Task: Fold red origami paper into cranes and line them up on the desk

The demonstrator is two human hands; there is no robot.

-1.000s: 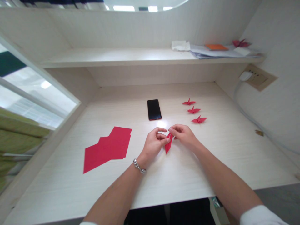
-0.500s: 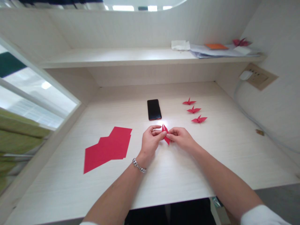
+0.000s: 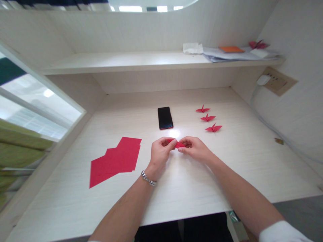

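A small folded piece of red paper (image 3: 179, 145) is pinched between my two hands, just above the desk. My left hand (image 3: 162, 150) is closed on its left end, thumb on top. My right hand (image 3: 195, 148) grips the right end, with the fingers covering part of it. Beyond my right hand stand three red paper cranes, the nearest crane (image 3: 214, 128) with its wings spread. Flat on the desk to the left of my left hand lie overlapping red paper sheets (image 3: 116, 159).
A black phone (image 3: 165, 118) lies on the desk beyond my hands. Along the back runs a shelf (image 3: 113, 62) with papers (image 3: 222, 55), an orange pad (image 3: 231, 49) and another red folded paper (image 3: 258, 44). At the right, a cable (image 3: 267, 126) hangs from a wall socket (image 3: 279, 81).
The folded red paper has turned from upright, with its points showing up and down, to lying crosswise between my hands. My fingers have shifted their hold on it.
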